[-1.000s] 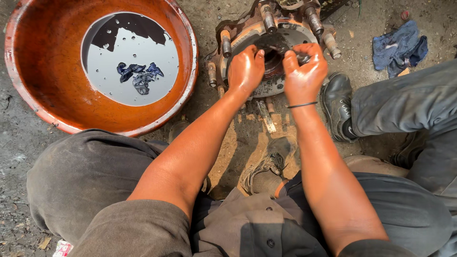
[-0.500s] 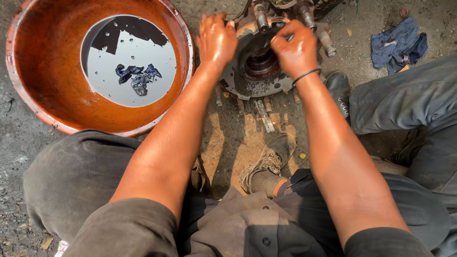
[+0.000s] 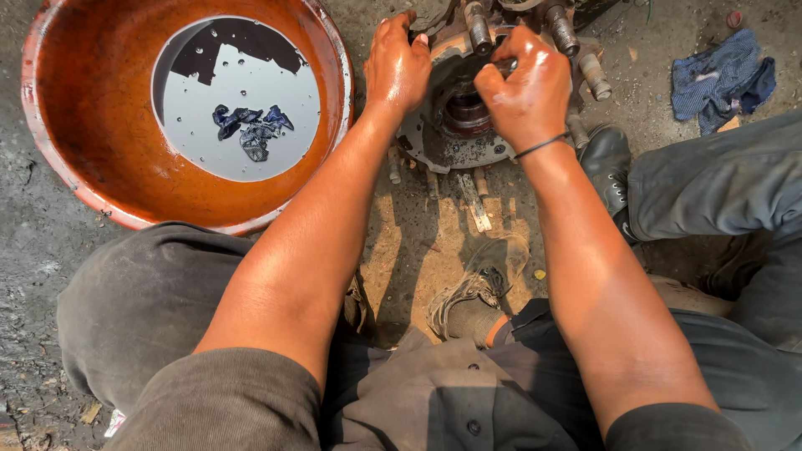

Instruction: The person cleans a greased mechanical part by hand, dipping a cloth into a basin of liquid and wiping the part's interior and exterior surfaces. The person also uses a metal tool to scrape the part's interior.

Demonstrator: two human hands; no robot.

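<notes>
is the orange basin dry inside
No, the orange basin holds a pool of liquid with a dark rag lying in it.

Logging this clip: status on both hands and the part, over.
Left hand gripping the wheel hub at its left rim. Right hand clamped on its top right. Hub on dirt ground, studs up. Orange basin left, a person's black shoe right, neither blocking.
</notes>
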